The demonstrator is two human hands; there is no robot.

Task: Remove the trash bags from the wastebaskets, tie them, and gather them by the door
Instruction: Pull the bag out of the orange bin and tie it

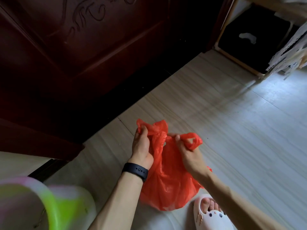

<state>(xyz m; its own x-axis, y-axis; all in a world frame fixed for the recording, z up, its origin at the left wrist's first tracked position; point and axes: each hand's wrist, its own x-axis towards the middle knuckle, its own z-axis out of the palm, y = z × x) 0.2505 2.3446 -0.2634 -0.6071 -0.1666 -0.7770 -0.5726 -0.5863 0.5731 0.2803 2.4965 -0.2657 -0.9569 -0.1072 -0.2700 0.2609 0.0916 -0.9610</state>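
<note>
Seemingly a green wastebasket (54, 206) sat nearest us; our left hand (141, 146) and right hand (189, 155) pinched handles of the red bag (167, 188).

Bare forearms, black watch band (135, 171), white slipper (211, 214)

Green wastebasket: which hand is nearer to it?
Left. The left hand grips one handle of the red bag up and right of the green wastebasket; the right hand pinches the other handle, farther right.

Door (66, 55) behind bag (167, 185), wastebasket (54, 209) left, slipper (211, 214) right.
</note>
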